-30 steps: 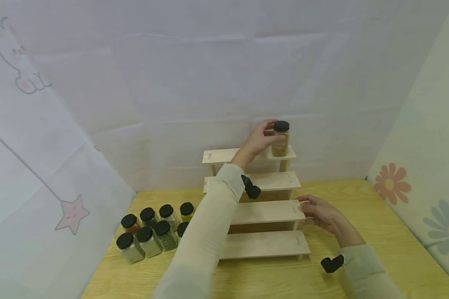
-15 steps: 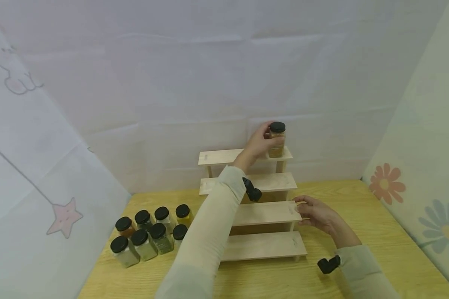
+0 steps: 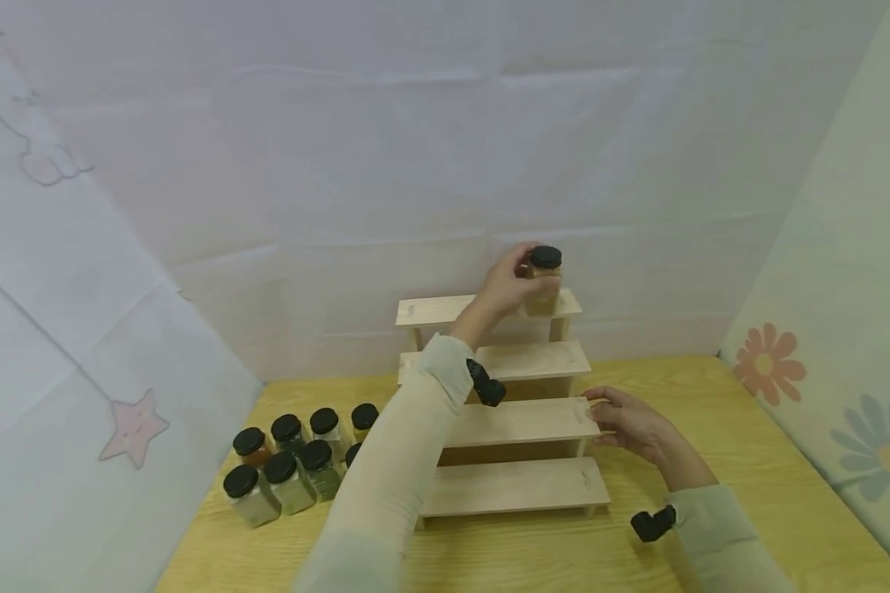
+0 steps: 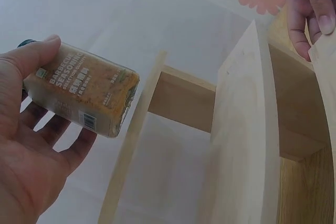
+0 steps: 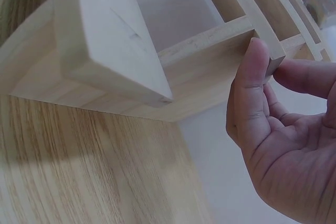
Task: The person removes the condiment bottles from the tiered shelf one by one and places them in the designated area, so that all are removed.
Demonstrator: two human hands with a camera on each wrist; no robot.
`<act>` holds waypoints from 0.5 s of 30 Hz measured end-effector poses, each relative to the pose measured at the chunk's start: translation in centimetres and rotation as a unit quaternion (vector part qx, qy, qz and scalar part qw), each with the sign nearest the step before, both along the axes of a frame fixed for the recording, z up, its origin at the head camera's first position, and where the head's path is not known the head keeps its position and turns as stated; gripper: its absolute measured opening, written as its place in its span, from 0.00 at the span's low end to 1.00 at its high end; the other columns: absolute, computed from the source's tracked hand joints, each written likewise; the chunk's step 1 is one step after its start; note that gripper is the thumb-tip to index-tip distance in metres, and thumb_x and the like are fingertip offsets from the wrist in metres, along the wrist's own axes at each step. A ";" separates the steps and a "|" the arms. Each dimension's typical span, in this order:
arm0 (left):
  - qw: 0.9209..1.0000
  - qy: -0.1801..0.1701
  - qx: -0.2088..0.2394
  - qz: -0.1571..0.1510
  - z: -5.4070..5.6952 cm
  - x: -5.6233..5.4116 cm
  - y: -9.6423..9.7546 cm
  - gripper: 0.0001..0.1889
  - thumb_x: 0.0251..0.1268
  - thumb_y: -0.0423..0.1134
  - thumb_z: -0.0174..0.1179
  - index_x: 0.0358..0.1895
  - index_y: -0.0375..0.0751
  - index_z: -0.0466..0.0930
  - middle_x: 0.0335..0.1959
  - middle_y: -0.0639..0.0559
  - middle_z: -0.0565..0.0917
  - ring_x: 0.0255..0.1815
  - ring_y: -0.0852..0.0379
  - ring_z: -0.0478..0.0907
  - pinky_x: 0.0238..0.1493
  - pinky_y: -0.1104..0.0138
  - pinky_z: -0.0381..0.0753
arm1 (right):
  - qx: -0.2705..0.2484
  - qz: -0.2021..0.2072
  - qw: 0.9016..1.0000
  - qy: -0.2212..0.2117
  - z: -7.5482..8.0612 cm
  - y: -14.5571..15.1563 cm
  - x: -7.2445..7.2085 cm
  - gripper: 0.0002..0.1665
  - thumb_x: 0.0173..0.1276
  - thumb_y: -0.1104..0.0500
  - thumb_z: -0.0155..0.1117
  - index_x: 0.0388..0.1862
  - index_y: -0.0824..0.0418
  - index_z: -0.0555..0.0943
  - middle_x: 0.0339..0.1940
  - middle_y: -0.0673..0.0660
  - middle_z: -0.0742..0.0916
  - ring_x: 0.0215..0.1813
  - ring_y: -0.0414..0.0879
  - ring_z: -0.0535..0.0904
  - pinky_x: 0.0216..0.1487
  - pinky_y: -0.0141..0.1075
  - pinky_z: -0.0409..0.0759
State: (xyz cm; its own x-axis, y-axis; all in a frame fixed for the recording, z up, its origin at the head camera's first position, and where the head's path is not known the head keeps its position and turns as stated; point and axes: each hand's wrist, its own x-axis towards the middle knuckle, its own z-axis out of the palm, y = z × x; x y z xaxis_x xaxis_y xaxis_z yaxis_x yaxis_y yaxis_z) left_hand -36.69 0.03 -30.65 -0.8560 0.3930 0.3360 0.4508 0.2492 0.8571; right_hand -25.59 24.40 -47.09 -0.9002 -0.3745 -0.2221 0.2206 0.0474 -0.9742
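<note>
My left hand [image 3: 506, 286] grips a square glass jar of barbecue seasoning [image 4: 84, 85] with a black lid [image 3: 545, 257], thumb on one side and fingers on the other. In the head view the jar is upright at the right end of the top tier of a stepped wooden rack [image 3: 519, 486]; its base overlaps that tier. In the left wrist view its orange-brown contents and label show. My right hand [image 3: 638, 424] pinches the right end of the rack's second tier from the bottom, thumb and fingers on the board's corner [image 5: 273, 56].
Several black-lidded spice jars [image 3: 291, 486] stand in two rows on the wooden table [image 3: 504, 556], left of the rack. The left forearm partly covers the rightmost ones and the rack's left side. A white cloth backdrop [image 3: 356, 181] hangs close behind the rack.
My left hand has shifted the jar slightly left and down at the top tier. My right hand keeps its hold on the rack. The head view has shifted a little.
</note>
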 end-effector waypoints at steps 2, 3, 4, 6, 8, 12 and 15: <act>1.000 -0.004 0.003 0.001 0.0 0.3 -0.6 0.35 0.62 0.45 0.74 0.71 0.53 0.71 0.58 0.52 0.80 0.53 0.56 0.76 0.50 0.64 0.76 | -0.001 0.003 1.000 0.002 0.0 0.1 -0.2 0.35 0.79 0.60 0.57 0.76 0.71 0.54 0.47 0.54 0.78 0.45 0.45 0.80 0.45 0.39 0.85; 1.000 -0.006 0.003 0.003 0.0 0.4 -0.9 0.35 0.62 0.45 0.74 0.72 0.53 0.70 0.58 0.52 0.80 0.53 0.56 0.76 0.51 0.64 0.76 | -0.002 0.004 1.000 0.003 0.0 0.2 -0.2 0.35 0.79 0.60 0.57 0.76 0.71 0.54 0.47 0.54 0.78 0.45 0.45 0.80 0.45 0.39 0.85; 1.000 -0.005 0.003 0.005 -0.1 0.6 -1.3 0.35 0.62 0.46 0.74 0.72 0.54 0.70 0.57 0.52 0.80 0.53 0.55 0.77 0.52 0.63 0.77 | -0.002 0.005 1.000 0.003 0.0 0.2 -0.3 0.36 0.79 0.60 0.56 0.76 0.70 0.54 0.47 0.54 0.78 0.46 0.45 0.80 0.46 0.40 0.85; 1.000 -0.001 0.002 0.010 -0.1 0.9 -2.0 0.36 0.62 0.47 0.73 0.73 0.54 0.70 0.57 0.52 0.80 0.54 0.55 0.77 0.53 0.61 0.77 | -0.003 0.007 1.000 0.002 -0.1 0.3 -0.4 0.35 0.79 0.60 0.56 0.76 0.70 0.54 0.48 0.55 0.79 0.46 0.45 0.80 0.46 0.40 0.85; 1.000 0.007 0.000 0.009 -0.1 1.3 -2.6 0.36 0.62 0.47 0.73 0.73 0.52 0.70 0.57 0.51 0.80 0.54 0.53 0.78 0.55 0.59 0.78 | -0.002 0.009 1.000 0.001 -0.2 0.4 -0.4 0.34 0.79 0.61 0.55 0.76 0.70 0.54 0.48 0.55 0.79 0.46 0.46 0.80 0.47 0.41 0.85; 1.000 0.014 -0.001 0.010 -0.1 2.1 -4.0 0.36 0.63 0.47 0.72 0.73 0.49 0.69 0.56 0.51 0.80 0.54 0.53 0.79 0.54 0.57 0.79 | 0.000 0.011 1.000 0.001 -0.1 0.7 -0.4 0.35 0.80 0.61 0.55 0.76 0.70 0.52 0.49 0.55 0.79 0.46 0.45 0.81 0.47 0.41 0.85; 1.000 0.013 0.000 0.015 -0.1 2.8 -5.2 0.35 0.62 0.48 0.73 0.72 0.51 0.70 0.55 0.53 0.80 0.53 0.54 0.79 0.54 0.57 0.79 | -0.002 0.013 1.000 0.001 0.0 0.8 -0.4 0.37 0.80 0.61 0.54 0.77 0.71 0.49 0.49 0.54 0.79 0.46 0.45 0.81 0.46 0.39 0.85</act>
State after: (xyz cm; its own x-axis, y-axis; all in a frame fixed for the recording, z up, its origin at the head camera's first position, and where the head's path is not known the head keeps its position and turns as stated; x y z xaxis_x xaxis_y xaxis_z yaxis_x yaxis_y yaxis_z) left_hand -33.85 -5.17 -30.76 -0.8590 0.3663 0.3578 0.4644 0.2627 0.8458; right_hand -26.01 25.22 -47.06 -0.8908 -0.3984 -0.2184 0.2168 0.0499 -0.9750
